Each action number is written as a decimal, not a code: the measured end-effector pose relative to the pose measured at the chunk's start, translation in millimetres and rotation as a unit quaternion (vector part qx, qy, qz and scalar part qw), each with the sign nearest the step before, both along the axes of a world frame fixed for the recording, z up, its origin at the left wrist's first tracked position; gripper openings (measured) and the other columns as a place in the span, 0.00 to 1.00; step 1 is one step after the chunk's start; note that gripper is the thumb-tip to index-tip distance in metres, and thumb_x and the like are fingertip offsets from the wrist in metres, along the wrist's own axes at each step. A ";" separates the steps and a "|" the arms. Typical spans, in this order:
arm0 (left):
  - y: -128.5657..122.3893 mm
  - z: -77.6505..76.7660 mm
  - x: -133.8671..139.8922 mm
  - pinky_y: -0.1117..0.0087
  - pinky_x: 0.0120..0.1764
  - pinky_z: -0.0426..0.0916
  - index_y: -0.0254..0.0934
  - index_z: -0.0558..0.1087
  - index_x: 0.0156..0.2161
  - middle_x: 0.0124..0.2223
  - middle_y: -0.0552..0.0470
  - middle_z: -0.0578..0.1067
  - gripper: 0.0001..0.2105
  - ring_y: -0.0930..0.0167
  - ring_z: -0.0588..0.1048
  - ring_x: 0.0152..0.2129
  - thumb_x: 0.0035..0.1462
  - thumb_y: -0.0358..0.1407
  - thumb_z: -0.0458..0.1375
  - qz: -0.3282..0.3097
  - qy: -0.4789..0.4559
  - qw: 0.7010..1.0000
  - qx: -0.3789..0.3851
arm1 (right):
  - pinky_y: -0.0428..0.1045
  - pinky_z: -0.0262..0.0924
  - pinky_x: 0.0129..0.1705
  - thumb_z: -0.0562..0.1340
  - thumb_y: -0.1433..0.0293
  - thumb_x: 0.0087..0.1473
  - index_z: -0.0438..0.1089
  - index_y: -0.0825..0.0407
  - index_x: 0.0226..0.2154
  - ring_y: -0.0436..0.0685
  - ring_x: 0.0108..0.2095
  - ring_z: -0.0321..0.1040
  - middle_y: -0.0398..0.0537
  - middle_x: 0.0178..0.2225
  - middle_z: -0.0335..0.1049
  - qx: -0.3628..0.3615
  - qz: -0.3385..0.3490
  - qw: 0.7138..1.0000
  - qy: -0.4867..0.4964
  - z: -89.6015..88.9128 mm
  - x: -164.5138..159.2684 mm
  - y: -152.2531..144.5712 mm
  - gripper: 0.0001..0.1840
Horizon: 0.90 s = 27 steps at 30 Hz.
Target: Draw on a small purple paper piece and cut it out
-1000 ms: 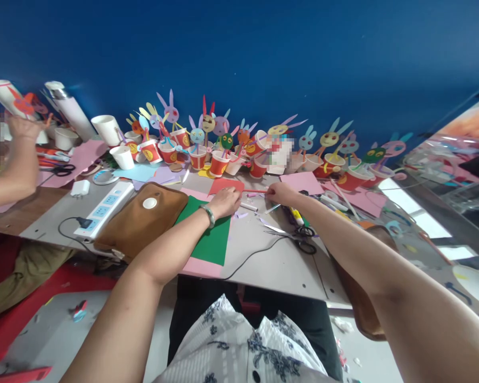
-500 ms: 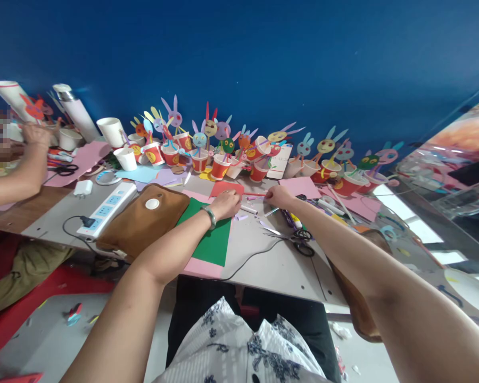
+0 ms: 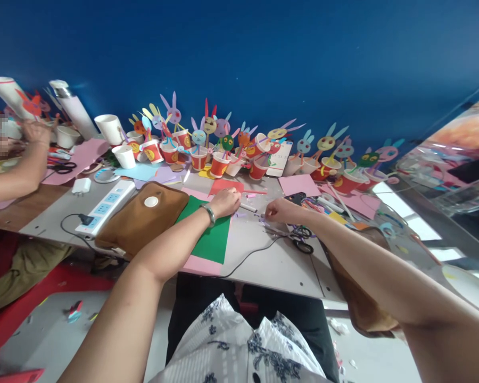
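My left hand (image 3: pixel 225 202), a bracelet on its wrist, lies curled over the green paper (image 3: pixel 212 240) and the lower edge of the red paper (image 3: pixel 225 186). Its fingers are closed; anything in them is hidden. Just to its right is a white pen (image 3: pixel 248 208). Over the grey table, my right hand (image 3: pixel 280 211) has its fingers drawn together beside small purple paper scraps (image 3: pixel 240 215); whether it holds one cannot be made out. Below its wrist lie black-handled scissors (image 3: pixel 302 239), their blades pointing left.
Paper cups with rabbit-faced figures (image 3: pixel 219 166) line the blue wall. A brown cushion-like pouch (image 3: pixel 143 215) and a power strip (image 3: pixel 107 207) lie left, with a cable (image 3: pixel 255 259) crossing the front. Another person's hand (image 3: pixel 35 133) works at far left. A phone (image 3: pixel 280 159) leans among the cups.
My right hand has come toward me, away from the red strip's end and down to the scraps above the scissors. My left hand has barely moved.
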<state>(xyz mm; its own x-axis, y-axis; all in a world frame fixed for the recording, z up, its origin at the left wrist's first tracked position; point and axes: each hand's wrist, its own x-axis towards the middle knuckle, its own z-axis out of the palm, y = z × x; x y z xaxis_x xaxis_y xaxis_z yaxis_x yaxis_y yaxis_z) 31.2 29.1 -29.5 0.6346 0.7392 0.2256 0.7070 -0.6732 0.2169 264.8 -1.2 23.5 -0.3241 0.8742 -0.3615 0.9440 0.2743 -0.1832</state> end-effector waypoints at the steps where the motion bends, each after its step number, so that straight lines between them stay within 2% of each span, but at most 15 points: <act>1: -0.1 0.0 0.0 0.64 0.50 0.69 0.31 0.75 0.42 0.44 0.40 0.75 0.12 0.64 0.75 0.44 0.64 0.32 0.49 -0.001 0.000 1.000 0.001 | 0.44 0.62 0.33 0.65 0.69 0.50 0.81 0.55 0.32 0.54 0.32 0.75 0.48 0.31 0.81 0.007 -0.004 1.000 -0.009 -0.7 -2.5 -2.4 0.09; 5: -2.2 3.0 -0.3 0.63 0.50 0.69 0.31 0.75 0.40 0.43 0.41 0.75 0.13 0.64 0.75 0.44 0.64 0.32 0.48 -0.001 0.003 1.000 -0.006 | 0.45 0.61 0.32 0.67 0.65 0.49 0.81 0.54 0.31 0.57 0.33 0.75 0.50 0.32 0.81 0.028 -0.020 0.999 -0.035 -2.9 -13.5 -6.4 0.10; 10: -1.2 8.6 -4.0 0.65 0.48 0.69 0.34 0.74 0.41 0.44 0.43 0.74 0.09 0.66 0.75 0.40 0.60 0.32 0.52 0.005 -0.042 0.999 -0.023 | 0.47 0.60 0.34 0.65 0.70 0.50 0.81 0.52 0.30 0.60 0.35 0.76 0.53 0.34 0.80 0.051 -0.015 0.997 -0.064 -6.9 -23.1 -11.7 0.07; 15: 5.4 9.4 -9.2 0.66 0.47 0.69 0.36 0.75 0.37 0.43 0.45 0.73 0.07 0.66 0.74 0.43 0.55 0.30 0.56 -0.033 -0.078 0.996 -0.027 | 0.47 0.59 0.33 0.63 0.72 0.50 0.80 0.52 0.30 0.60 0.35 0.75 0.54 0.34 0.80 0.062 -0.011 0.996 -0.067 -10.7 -23.9 -18.9 0.08; 18: 7.4 8.5 -11.2 0.63 0.52 0.67 0.36 0.77 0.32 0.46 0.43 0.73 0.06 0.62 0.72 0.49 0.55 0.35 0.60 -0.066 -0.059 0.996 -0.030 | 0.47 0.57 0.32 0.62 0.71 0.52 0.79 0.53 0.31 0.59 0.34 0.75 0.54 0.33 0.80 0.075 -0.022 0.996 -0.050 -12.1 -25.3 -24.1 0.09; 20: 7.2 8.8 -12.4 0.60 0.57 0.64 0.36 0.78 0.29 0.52 0.41 0.72 0.09 0.59 0.68 0.56 0.55 0.39 0.62 -0.087 -0.047 0.995 -0.033 | 0.46 0.57 0.32 0.61 0.70 0.53 0.78 0.53 0.33 0.57 0.34 0.74 0.52 0.33 0.80 0.090 -0.028 0.995 -0.028 -13.0 -28.7 -27.9 0.09; 24: 4.8 11.9 -14.5 0.55 0.62 0.59 0.35 0.79 0.31 0.64 0.40 0.64 0.13 0.55 0.59 0.64 0.59 0.43 0.60 -0.114 -0.015 0.992 -0.050 | 0.44 0.57 0.32 0.60 0.69 0.56 0.76 0.54 0.35 0.53 0.31 0.72 0.48 0.32 0.79 0.116 -0.034 0.992 0.025 -16.4 -40.0 -33.1 0.09; 27: 5.7 13.3 -15.4 0.53 0.63 0.57 0.36 0.80 0.32 0.65 0.41 0.64 0.14 0.55 0.57 0.65 0.60 0.44 0.59 -0.128 -0.007 0.989 -0.069 | 0.44 0.55 0.30 0.59 0.69 0.57 0.76 0.54 0.36 0.52 0.30 0.71 0.47 0.31 0.79 0.136 -0.042 0.989 0.052 -21.4 -49.6 -32.3 0.09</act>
